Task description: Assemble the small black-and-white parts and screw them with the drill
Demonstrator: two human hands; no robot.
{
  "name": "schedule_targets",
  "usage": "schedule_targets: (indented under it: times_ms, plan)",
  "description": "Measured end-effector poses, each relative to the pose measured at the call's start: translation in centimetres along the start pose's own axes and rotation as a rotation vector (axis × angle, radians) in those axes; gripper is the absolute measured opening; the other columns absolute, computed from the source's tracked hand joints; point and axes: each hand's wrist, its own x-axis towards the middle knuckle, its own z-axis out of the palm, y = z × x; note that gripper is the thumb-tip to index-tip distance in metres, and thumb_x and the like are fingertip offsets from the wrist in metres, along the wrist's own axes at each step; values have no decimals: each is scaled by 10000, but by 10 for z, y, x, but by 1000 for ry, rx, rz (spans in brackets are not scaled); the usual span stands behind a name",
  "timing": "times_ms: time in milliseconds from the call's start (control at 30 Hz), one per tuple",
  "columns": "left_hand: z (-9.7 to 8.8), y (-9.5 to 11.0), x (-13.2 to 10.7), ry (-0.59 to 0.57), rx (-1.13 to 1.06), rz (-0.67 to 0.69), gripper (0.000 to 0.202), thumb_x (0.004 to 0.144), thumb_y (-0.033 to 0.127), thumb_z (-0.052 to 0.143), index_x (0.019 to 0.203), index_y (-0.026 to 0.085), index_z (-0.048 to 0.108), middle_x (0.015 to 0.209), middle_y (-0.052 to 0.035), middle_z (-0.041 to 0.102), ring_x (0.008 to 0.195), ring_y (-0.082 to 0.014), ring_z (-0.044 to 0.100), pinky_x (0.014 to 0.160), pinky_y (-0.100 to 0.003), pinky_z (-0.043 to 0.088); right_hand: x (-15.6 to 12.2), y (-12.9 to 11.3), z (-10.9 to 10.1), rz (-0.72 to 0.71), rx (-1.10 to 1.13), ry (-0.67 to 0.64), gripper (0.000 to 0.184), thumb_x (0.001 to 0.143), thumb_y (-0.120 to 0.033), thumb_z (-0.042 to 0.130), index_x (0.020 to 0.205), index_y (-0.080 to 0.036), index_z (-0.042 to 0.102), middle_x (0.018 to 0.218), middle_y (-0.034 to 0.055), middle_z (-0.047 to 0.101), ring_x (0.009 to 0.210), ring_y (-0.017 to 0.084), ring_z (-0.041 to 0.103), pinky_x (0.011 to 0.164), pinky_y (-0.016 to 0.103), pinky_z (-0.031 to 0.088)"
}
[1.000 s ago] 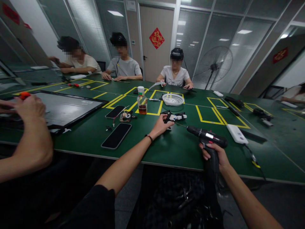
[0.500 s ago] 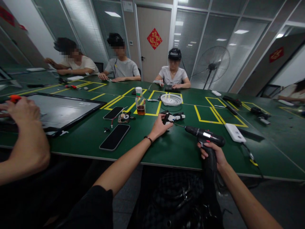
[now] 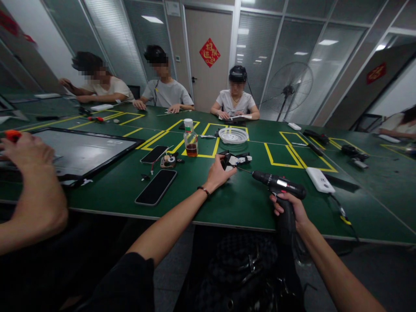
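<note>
My left hand (image 3: pixel 220 172) is closed round the near end of a small black-and-white part (image 3: pixel 236 160) on the green table; its exact kind I cannot make out. A black cordless drill (image 3: pixel 279 184) is gripped by my right hand (image 3: pixel 290 208), fingers wrapped round its handle near the trigger. The drill points left, and its long thin bit (image 3: pixel 244 169) reaches to the part beside my left fingers. Whether the tip sits in a screw is too small to tell. A small motor with wires (image 3: pixel 169 160) lies left of my left hand.
Two phones (image 3: pixel 156 187) and a bottle of dark liquid (image 3: pixel 191 138) stand left of my hands. Behind is a white round grille (image 3: pixel 233 135). A white power bank (image 3: pixel 320 180) with a cable lies right. A co-worker's arm (image 3: pixel 35 186) reaches over a flat panel (image 3: pixel 87 149); others sit opposite.
My hands, the drill and the part stay almost where they were. Across the table, the person opposite has lowered a hand to the table; the co-worker's hand at left has shifted slightly left.
</note>
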Motion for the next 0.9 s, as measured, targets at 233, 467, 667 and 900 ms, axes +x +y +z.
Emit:
schedule_targets:
  times_ms: [233, 467, 667, 900]
  plan:
    - [0, -2, 0, -3, -33, -4, 640, 674, 414, 781, 1177, 196, 450, 1185, -146, 604, 1072, -280, 595, 923, -423, 456, -1, -1, 2, -2, 21, 9, 94, 837, -241, 574, 825, -152, 603, 789, 31, 567, 459, 74, 396, 461, 244, 515]
    - [1, -2, 0, -2, -62, -8, 633, 671, 402, 784, 1173, 201, 454, 1183, -141, 603, 1074, -279, 594, 931, -427, 453, -1, -1, 0, -3, 20, 8, 104, 847, -241, 565, 819, -147, 602, 796, 33, 562, 463, 73, 393, 464, 245, 507]
    - [2, -2, 1, 5, -87, -28, 652, 655, 394, 797, 1175, 204, 453, 1193, -140, 595, 1103, -282, 579, 957, -430, 437, -1, -2, 1, 3, 35, 2, 85, 844, -235, 562, 838, -155, 592, 787, 24, 558, 462, 75, 396, 453, 239, 491]
    - [2, -1, 1, -2, -54, 0, 623, 677, 393, 779, 1172, 206, 451, 1187, -134, 599, 1105, -281, 577, 930, -416, 450, -1, -2, 2, -7, 30, -11, 79, 848, -229, 554, 840, -156, 584, 798, 27, 568, 464, 71, 400, 446, 232, 482]
